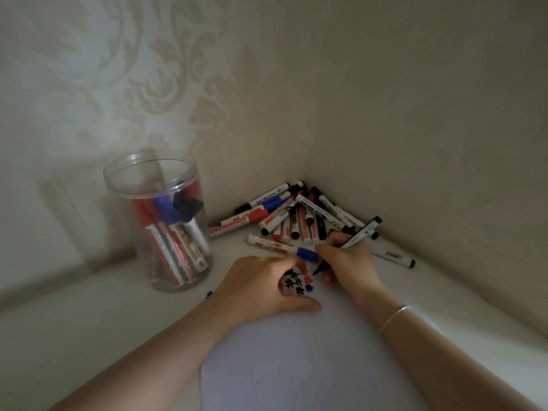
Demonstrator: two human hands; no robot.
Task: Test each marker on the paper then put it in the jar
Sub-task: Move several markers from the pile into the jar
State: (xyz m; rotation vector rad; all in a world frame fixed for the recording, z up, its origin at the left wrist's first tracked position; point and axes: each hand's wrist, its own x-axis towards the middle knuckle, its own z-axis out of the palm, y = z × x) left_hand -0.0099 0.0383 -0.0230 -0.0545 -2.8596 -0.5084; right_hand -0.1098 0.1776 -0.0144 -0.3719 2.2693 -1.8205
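Marker (pixel 353 241) in the right hand (pixel 344 259) is gripped like a pen — uncapped, black tip down on the paper (pixel 311 360) at its far edge, beside a cluster of black, blue and red test marks (pixel 296 281). The left hand (pixel 261 286) lies on the sheet, probably to steady it; whether its curled fingers hold the cap I cannot tell. Untested markers (pixel 299 215) are heaped in the far corner of the bench — within reach. Tested ones stand in the clear jar (pixel 166 221) near the left edge. Barrel labels are too blurred to read.
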